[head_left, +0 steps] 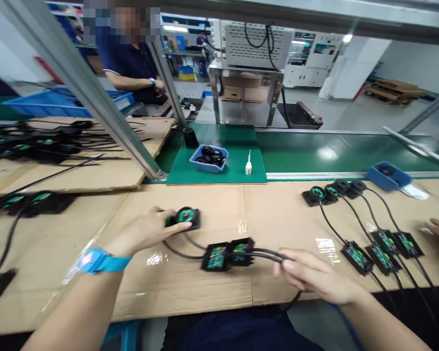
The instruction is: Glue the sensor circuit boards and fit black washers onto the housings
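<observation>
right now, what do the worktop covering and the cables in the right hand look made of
Worktop covering: likely cardboard, matte brown sheets meeting at a seam. Cables in the right hand: rubber or plastic sheathing, can't tell which; black, smooth-looking, bending in gentle curves.

I can read no words, numbers or brands here. The small white bottle (pixel 249 168) bears a label, but its print is too tiny for me to make out. A pale label (pixel 123 103) on the blue tray (pixel 40 108) to my left is illegible too, and any markings on the circuit boards (pixel 217 256) between my hands blur.
</observation>
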Action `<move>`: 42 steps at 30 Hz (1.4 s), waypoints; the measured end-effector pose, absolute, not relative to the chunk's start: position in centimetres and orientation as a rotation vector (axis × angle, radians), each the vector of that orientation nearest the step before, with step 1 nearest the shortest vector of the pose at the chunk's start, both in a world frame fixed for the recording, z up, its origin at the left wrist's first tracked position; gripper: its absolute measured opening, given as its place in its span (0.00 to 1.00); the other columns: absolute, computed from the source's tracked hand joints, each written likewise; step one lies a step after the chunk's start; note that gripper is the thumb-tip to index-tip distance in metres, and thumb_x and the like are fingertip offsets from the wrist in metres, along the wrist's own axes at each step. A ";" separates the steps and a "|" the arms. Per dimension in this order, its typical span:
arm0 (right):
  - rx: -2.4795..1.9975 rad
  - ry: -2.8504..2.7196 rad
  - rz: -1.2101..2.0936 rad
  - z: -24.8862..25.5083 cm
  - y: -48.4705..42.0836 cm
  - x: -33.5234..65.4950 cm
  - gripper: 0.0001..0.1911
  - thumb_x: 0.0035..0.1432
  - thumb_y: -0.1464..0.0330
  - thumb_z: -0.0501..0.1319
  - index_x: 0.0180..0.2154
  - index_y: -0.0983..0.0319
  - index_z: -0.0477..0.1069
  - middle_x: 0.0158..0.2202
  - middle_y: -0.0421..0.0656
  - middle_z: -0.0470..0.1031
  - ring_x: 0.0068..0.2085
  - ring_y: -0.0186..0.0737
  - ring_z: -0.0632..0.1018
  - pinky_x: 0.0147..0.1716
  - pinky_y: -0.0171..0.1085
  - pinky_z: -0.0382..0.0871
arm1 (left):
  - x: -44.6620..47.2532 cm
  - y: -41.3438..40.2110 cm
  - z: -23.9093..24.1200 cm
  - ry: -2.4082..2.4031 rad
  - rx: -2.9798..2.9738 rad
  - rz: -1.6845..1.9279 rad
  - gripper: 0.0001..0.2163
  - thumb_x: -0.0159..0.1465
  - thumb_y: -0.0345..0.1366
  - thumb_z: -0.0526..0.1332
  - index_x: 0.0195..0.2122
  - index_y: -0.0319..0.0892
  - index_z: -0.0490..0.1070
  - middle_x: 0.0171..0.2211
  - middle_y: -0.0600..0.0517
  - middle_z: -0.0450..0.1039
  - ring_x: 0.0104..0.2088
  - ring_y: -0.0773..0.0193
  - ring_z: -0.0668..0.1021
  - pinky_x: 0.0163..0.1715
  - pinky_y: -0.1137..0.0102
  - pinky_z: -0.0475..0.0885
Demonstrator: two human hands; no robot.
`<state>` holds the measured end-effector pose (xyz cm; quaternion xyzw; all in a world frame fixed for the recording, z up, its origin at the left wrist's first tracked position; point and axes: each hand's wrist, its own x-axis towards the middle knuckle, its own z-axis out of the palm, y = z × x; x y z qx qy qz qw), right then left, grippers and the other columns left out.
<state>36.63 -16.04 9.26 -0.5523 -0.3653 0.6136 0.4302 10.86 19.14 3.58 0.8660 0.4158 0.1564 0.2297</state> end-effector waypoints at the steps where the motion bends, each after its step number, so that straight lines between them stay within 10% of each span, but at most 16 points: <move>1: -1.489 -0.873 1.478 9.5 -17.4 37.7 0.23 0.67 0.47 0.57 0.42 0.59 0.75 0.24 0.35 0.57 0.24 0.32 0.55 0.25 0.36 0.47 | 11.4 18.4 3.6 1.105 2.355 0.373 0.31 0.41 0.70 0.69 0.36 0.51 0.82 0.27 0.50 0.77 0.32 0.47 0.82 0.40 0.60 0.76; 12: -1.854 -0.669 1.012 8.2 -22.7 44.8 0.25 0.63 0.45 0.56 0.41 0.57 0.78 0.23 0.39 0.57 0.21 0.35 0.55 0.21 0.40 0.49 | 15.2 13.2 0.2 0.681 1.871 0.506 0.57 0.55 0.80 0.33 0.69 0.40 0.65 0.66 0.38 0.68 0.66 0.43 0.72 0.63 0.51 0.70; 18: -1.990 -0.686 0.810 4.6 -23.9 48.3 0.26 0.64 0.44 0.56 0.46 0.57 0.77 0.25 0.41 0.66 0.21 0.38 0.64 0.21 0.41 0.60 | 16.6 7.3 -2.0 0.714 1.884 0.503 0.42 0.67 0.69 0.40 0.70 0.45 0.63 0.68 0.45 0.67 0.70 0.50 0.67 0.68 0.52 0.67; 24: -2.305 -1.159 -0.072 3.6 -22.3 49.5 0.28 0.61 0.45 0.58 0.55 0.54 0.73 0.56 0.52 0.77 0.58 0.61 0.76 0.57 0.58 0.70 | 18.9 11.9 0.2 0.768 2.131 0.664 0.31 0.75 0.56 0.43 0.72 0.45 0.54 0.70 0.42 0.61 0.69 0.51 0.67 0.67 0.53 0.67; 30: -2.105 -1.337 0.195 7.0 -11.4 48.1 0.20 0.65 0.52 0.59 0.49 0.58 0.76 0.51 0.51 0.79 0.54 0.53 0.78 0.57 0.53 0.69 | 25.7 26.6 6.3 0.692 2.604 0.621 0.19 0.70 0.43 0.63 0.59 0.42 0.70 0.62 0.40 0.69 0.64 0.45 0.70 0.66 0.45 0.63; 42: -2.118 -1.130 0.527 1.8 9.8 52.0 0.20 0.69 0.59 0.63 0.57 0.61 0.70 0.57 0.48 0.73 0.52 0.46 0.78 0.51 0.50 0.77 | 32.7 32.8 7.2 0.452 3.005 0.254 0.17 0.71 0.43 0.63 0.56 0.41 0.71 0.55 0.45 0.74 0.50 0.56 0.79 0.50 0.54 0.78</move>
